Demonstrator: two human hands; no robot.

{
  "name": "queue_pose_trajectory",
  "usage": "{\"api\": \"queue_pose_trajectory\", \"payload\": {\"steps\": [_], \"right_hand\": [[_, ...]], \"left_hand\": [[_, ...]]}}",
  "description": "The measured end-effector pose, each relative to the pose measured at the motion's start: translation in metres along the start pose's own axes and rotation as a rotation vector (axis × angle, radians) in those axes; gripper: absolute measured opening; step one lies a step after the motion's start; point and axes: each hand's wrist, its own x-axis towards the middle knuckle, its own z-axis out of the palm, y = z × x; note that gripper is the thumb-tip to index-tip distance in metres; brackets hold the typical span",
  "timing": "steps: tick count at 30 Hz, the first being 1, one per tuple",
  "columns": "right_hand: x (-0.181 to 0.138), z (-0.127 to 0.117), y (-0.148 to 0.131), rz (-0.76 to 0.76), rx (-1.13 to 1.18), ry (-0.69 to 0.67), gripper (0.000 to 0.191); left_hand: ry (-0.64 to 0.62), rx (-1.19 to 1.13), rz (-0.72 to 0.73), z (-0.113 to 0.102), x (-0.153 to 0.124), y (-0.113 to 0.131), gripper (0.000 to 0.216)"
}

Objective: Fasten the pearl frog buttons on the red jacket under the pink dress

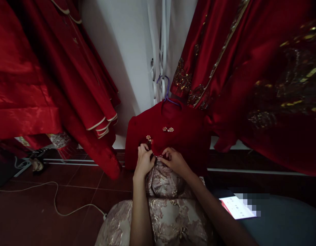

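A dark red jacket point(188, 136) hangs in front of me on a purple hanger point(168, 88). One jewelled clasp point(168, 129) sits on its chest, and a flower-shaped jewelled ornament point(148, 138) lies lower and to the left. My left hand point(145, 160) pinches the jacket's front just below that ornament. With fingers bent and closed, my right hand point(174, 160) grips the cloth a little to the right. Small bright beads point(158, 156) show between the two hands; their exact form is too small to tell. My fingertips are partly hidden in the folds.
Red garments point(94, 102) with pale piping hang at left; gold-sequinned red garments point(288, 85) hang at right. Shiny patterned fabric point(178, 218) covers my lap. A lit screen point(237, 206) rests on a dark surface at right. A pale cable point(57, 194) crosses the tiled floor.
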Motion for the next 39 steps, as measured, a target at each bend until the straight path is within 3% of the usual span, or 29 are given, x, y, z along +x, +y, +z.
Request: {"api": "queue_pose_trajectory", "payload": {"steps": [6,14,19,24,27,34,39], "right_hand": [[0.003,-0.003,-0.004,0.017,0.211,0.000,0.021],[0.003,-0.001,0.002,0.159,0.449,-0.069,0.026],[0.005,0.006,0.007,0.231,0.547,-0.035,0.028],[0.006,0.007,0.006,0.202,0.546,-0.010,0.026],[0.006,0.007,0.006,0.191,0.533,-0.008,0.025],[0.005,0.008,0.005,0.188,0.594,-0.046,0.030],[0.006,0.008,0.007,0.176,0.583,-0.045,0.032]], "left_hand": [[-0.018,-0.175,-0.017,-0.010,0.002,0.001,0.012],[-0.033,-0.311,-0.055,-0.013,0.002,0.002,0.004],[-0.052,-0.347,-0.073,-0.013,0.000,-0.001,0.009],[0.000,-0.370,-0.102,-0.016,0.001,0.001,0.012],[-0.003,-0.466,-0.180,-0.012,0.001,0.000,0.016],[-0.111,-0.944,-0.519,0.004,0.004,-0.004,0.026],[-0.103,-1.011,-0.589,0.006,0.004,-0.004,0.029]]}}
